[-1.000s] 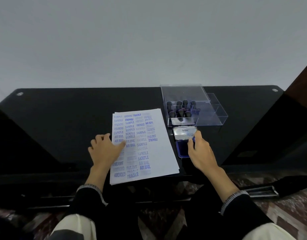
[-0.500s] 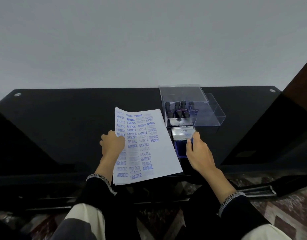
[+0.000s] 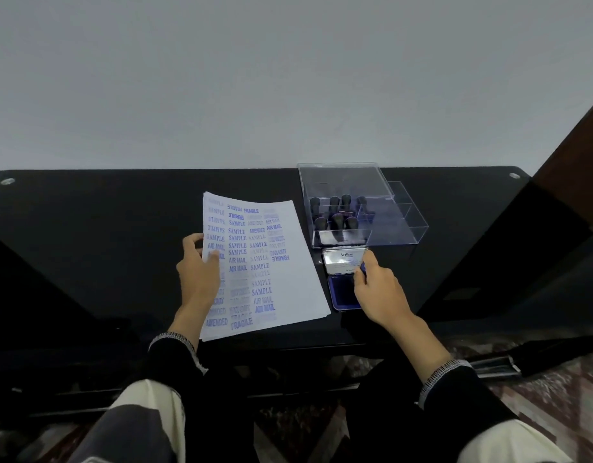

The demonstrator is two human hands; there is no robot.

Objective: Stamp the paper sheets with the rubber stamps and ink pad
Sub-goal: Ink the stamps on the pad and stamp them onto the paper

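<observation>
Seven or so stamps are sitting upright in the clear box at the back of the desk, none in use right now. My left hand is pinching the left edge of the top sheet, thumb on the printed side, with that edge raised off the desk. That sheet is basically full of blue SAMPLE, AIR MAIL and FRAGILE marks, so I'd say I'm at the swap-the-page step, not the stamping step. My right hand rests on the open ink pad just right of the paper, fingers curled at its lid; can't tell if they're actually gripping it or only touching. Next move as I see it: slide the full sheet off to the side without smearing wet ink, then grab a stamp from the box.
</observation>
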